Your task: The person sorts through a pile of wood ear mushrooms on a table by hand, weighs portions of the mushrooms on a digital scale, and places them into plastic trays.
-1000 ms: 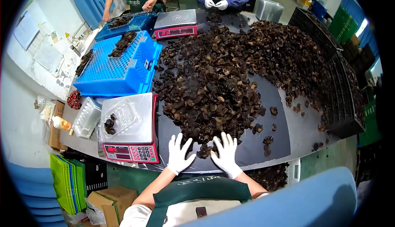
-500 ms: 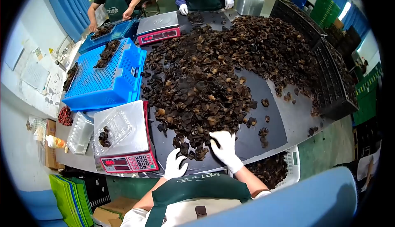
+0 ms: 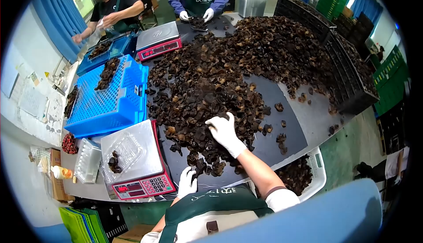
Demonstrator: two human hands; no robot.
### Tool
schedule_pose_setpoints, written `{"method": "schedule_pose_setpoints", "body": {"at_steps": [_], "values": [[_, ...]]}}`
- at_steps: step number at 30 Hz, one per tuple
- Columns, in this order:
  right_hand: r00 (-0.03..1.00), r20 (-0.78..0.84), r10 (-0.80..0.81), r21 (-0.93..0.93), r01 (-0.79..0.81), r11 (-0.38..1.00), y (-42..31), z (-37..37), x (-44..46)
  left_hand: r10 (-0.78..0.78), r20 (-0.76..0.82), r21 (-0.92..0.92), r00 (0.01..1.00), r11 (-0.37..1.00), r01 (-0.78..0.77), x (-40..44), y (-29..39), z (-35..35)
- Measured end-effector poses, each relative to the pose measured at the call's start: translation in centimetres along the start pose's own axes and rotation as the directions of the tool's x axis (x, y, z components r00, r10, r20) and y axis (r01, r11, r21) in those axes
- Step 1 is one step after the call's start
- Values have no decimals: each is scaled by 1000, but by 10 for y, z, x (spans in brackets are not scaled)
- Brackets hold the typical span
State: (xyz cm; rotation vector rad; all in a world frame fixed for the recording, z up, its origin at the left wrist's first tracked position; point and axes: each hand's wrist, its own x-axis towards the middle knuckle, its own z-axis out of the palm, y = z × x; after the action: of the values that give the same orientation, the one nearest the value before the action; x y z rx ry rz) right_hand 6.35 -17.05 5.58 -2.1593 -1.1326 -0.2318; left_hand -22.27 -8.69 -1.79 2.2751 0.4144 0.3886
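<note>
A wide heap of dark dried fungus (image 3: 207,97) lies on the dark table mat (image 3: 282,110). My right hand (image 3: 224,132), in a white glove, rests on the near part of the heap with its fingers spread over the pieces. At the table's near edge is my left hand (image 3: 187,182), also gloved, fingers apart, just left of a few loose pieces. Left of it stands a red-edged scale (image 3: 143,185), bearing a clear plastic tray (image 3: 130,148) with a few pieces in it.
A blue crate (image 3: 110,106) stands upside down at the left, near a second scale (image 3: 157,38). Clear trays (image 3: 88,161) lie beside a bottle (image 3: 61,172). Black crates (image 3: 348,75) line the right. Two co-workers stand across the table; a white basket (image 3: 316,172) is below the edge.
My right hand has moved forward onto the heap, while my left has drawn back toward the near edge. The far co-worker's gloved hands have come together at a tray. The view has shifted.
</note>
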Motion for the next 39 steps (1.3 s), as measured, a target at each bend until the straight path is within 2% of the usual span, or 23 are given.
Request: {"method": "schedule_pose_setpoints", "body": {"at_steps": [1, 3, 4, 5, 7, 9, 10, 11, 13, 14, 15, 16, 17, 19, 20, 21, 22, 23, 24, 25, 27, 29, 39], "values": [[993, 15, 119, 76, -120, 990, -2, -15, -2, -17, -3, -14, 1000, 1000, 17, -1, -1, -1], [969, -112, 221, 162, -202, 966, 3, -48, -10, 29, -40, -68, 999, 997, -31, 2, 0, -2], [927, -138, 350, 369, -280, 886, 4, -68, -17, 36, -59, -76, 998, 996, -40, 2, -3, 1], [868, -140, 476, 561, -326, 760, 9, -85, -26, 45, -77, -83, 996, 995, -51, 2, -6, 3], [752, -108, 651, 751, -367, 549, 47, -105, -65, -51, -131, -152, 990, 988, 31, 6, 10, -4], [610, -117, 784, 898, -273, 346, 83, -126, -125, -163, -164, -243, 973, 962, 121, 13, 26, -13], [495, -151, 855, 906, -277, 321, 98, -135, -158, -187, -197, -271, 962, 954, 130, 15, 18, -11], [372, -182, 910, 914, -276, 296, 112, -144, -194, -433, -60, -579, 899, 749, 322, 20, 32, -18], [282, 26, 959, 981, 178, -79, 149, -160, -283, -525, 119, -768, 843, 489, 413, 35, 26, -27], [14, 72, 997, 938, 340, -72, 126, -174, -277, -507, 226, -918, 832, 176, 357, 39, 19, -27], [-245, 151, 958, 871, 491, -12, 98, -192, -268, -484, 347, -924, 803, -31, 381, 52, 24, -32], [71, 215, 974, 742, 636, -211, 125, -181, -317, -546, 406, -908, 733, -153, 390, 61, 33, -37], [404, 3, 915, 796, 552, -247, 130, -163, -331, -581, 482, -875, 655, -277, 397, 76, 48, -39], [391, -171, 904, 985, 95, 145, 74, -155, -281, -321, 487, -873, 812, -145, 466, 94, 18, -21], [380, -257, 889, 934, -140, 330, 46, -153, -253, -436, 361, -903, 824, 56, 425, 99, 42, -20], [464, 117, 878, 940, 233, -249, 36, -148, -237, -389, 302, -801, 870, 392, 453, 108, 30, -10], [590, -136, 796, 883, -292, 367, 28, -121, -225, 8, 130, -313, 991, 949, 34, 122, 4, -5], [812, -290, 507, 411, -373, 832, 39, -88, -212, 233, 22, -137, 972, 964, -228, 129, -24, 18], [828, -130, 546, 394, -462, 795, 24, -84, -191, 214, 0, -142, 977, 967, -211, 136, -9, 26], [821, 33, 569, 350, -543, 763, 7, -82, -169, 88, 46, -267, 995, 961, -72, 143, 22, 35], [968, -19, 249, 143, -244, 959, -16, -83, -147, -27, 116, -382, 993, 922, 70, 149, 64, 46], [985, 13, 175, 139, -175, 975, -30, -81, -137, -10, 176, -407, 984, 910, 82, 152, 88, 59], [960, 36, 278, 136, -280, 950, -16, -73, -127, 11, 400, -533, 916, 816, 224, 159, 127, 85]]}}
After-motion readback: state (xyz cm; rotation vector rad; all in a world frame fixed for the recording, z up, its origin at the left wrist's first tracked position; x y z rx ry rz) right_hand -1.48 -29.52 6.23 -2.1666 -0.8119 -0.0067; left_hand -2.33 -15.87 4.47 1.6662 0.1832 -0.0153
